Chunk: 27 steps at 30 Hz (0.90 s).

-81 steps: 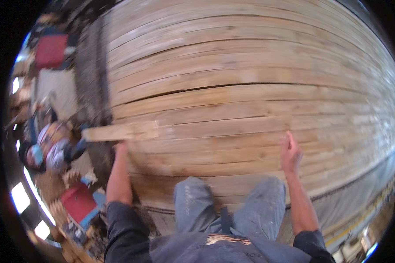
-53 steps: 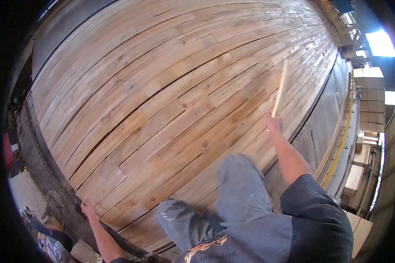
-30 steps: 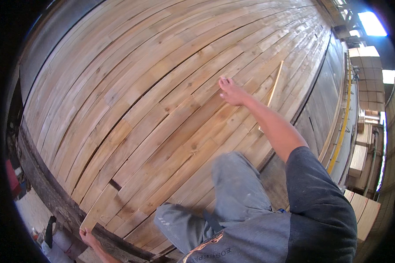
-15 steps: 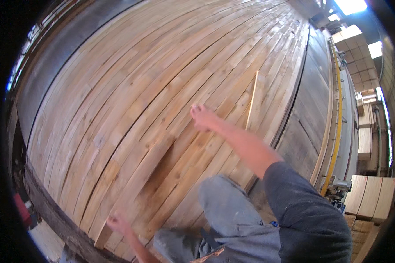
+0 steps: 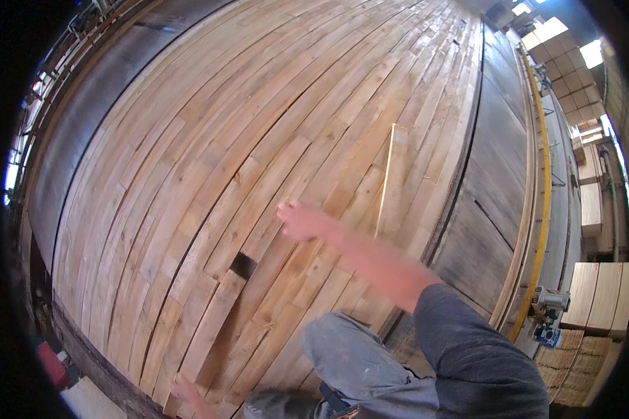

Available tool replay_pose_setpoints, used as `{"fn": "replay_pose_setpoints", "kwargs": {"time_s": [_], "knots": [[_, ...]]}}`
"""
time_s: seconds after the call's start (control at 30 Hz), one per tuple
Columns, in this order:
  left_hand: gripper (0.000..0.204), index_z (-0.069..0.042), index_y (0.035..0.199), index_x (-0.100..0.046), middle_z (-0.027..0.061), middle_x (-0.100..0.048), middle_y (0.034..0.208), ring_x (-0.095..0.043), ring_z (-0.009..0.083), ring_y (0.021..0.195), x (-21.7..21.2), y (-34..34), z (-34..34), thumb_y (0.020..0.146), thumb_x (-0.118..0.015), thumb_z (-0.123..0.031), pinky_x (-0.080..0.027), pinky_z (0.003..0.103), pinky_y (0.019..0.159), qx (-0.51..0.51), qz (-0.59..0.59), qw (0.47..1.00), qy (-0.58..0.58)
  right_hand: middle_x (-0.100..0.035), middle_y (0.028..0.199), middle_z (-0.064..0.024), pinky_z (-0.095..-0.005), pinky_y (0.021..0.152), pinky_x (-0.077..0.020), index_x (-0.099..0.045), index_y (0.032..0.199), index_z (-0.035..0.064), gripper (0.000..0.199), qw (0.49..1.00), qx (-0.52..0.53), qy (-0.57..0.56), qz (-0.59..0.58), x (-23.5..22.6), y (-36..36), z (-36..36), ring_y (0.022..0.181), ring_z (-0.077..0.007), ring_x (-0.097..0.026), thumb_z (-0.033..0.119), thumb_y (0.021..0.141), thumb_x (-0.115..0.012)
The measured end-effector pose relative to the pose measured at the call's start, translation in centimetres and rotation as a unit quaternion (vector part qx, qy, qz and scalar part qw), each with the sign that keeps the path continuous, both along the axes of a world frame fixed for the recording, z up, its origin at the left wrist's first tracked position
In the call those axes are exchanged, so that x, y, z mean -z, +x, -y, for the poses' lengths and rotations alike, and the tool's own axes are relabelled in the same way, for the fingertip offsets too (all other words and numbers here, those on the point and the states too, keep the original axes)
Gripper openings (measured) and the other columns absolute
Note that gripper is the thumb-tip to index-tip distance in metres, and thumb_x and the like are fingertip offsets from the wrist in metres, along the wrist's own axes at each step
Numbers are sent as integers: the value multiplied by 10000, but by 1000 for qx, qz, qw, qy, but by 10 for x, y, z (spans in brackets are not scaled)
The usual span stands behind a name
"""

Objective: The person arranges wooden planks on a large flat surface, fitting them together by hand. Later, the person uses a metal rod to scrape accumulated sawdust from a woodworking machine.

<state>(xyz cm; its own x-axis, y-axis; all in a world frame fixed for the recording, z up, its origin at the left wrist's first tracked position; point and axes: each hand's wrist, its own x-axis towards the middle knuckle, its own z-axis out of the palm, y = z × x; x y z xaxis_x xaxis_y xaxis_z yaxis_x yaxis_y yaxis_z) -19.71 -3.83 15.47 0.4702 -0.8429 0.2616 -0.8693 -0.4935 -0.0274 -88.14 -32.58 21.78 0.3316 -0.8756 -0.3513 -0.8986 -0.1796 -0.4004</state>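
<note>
Hands number two, the left at one plank.

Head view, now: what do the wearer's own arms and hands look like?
Right arm: loose, dark charcoal-grey sleeve, short, ending near the elbow; bare forearm below it. Right hand: bare, no glove; no watch or wristband visible. Left hand: also ungloved, but blurred at the lower edge; its sleeve is out of frame.

Dark grey short sleeve, faded blue-grey trousers
</note>
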Motion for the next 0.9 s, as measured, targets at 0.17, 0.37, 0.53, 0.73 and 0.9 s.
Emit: {"fn": "replay_pose_setpoints", "kwargs": {"time_s": [0.17, 0.37, 0.53, 0.73, 0.9], "knots": [[199, -12, 1074, -518, 65, -529, 905, -513, 171, 825, -86, -308, 159, 893, -587, -54, -454, 310, 742, 154, -470, 868, 42, -676, 812, -236, -477, 679, -549, -650, 785, -7, 87, 948, 273, -162, -37, -24, -137, 66, 811, -394, -678, 67, 751, -619], [699, 62, 1409, -350, 228, -551, 1265, -535, 307, 1120, -71, -516, 219, 895, -695, -263, -435, 399, 974, 71, -398, 895, 189, -550, 1327, -222, -472, 1037, -438, -474, 1286, -13, 476, 953, 191, -129, -198, 24, -287, 116, 1233, -400, -525, 125, 836, -547], [444, 54, 1168, -516, 135, -597, 1000, -571, 201, 904, -57, -504, 223, 930, -668, -288, -470, 342, 828, -56, -586, 807, 39, -400, 1487, -222, -428, 1118, -362, -372, 1423, -28, 578, 968, 132, 35, -212, 11, -281, 142, 1380, -349, -382, 74, 858, -441], [247, 15, 865, -588, 42, -588, 723, -541, 114, 613, -124, -486, 236, 947, -642, -212, -442, 281, 581, 11, -632, 774, 47, -280, 1588, -153, -368, 1198, -247, -331, 1513, 73, 650, 973, 134, 138, -127, -16, -295, 149, 1466, -278, -275, 26, 867, -382], [241, 21, 790, -580, 55, -601, 697, -545, 115, 565, -81, -458, 244, 921, -659, -164, -449, 304, 522, 13, -594, 798, 97, -226, 1611, -140, -355, 1212, -211, -326, 1516, 83, 663, 986, 144, 72, -50, 22, -334, 139, 1481, -276, -245, -1, 860, -363]]}}
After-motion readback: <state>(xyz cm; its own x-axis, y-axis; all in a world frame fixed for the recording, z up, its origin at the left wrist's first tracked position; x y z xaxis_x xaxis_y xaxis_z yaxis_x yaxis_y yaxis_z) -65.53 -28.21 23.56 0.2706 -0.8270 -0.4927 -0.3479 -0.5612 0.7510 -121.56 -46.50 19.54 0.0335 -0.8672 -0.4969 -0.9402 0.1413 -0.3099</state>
